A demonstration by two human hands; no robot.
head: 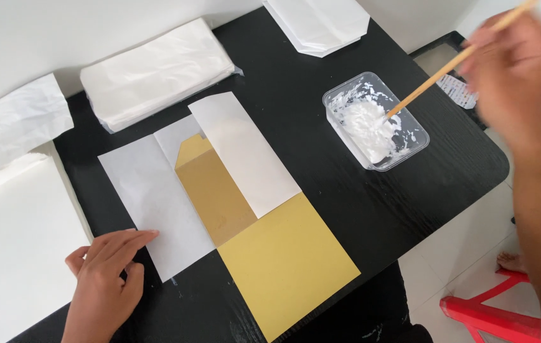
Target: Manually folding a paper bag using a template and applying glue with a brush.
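Left hand on paper | black table | white floor

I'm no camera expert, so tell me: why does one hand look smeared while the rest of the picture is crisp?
Head view: the right hand is motion-blurred, as is the upper end of the stick it holds; the left hand, resting on the white sheet, is sharp. Light is soft and even, with only faint shadows. Mild glare sits on the black table and the gold paper.
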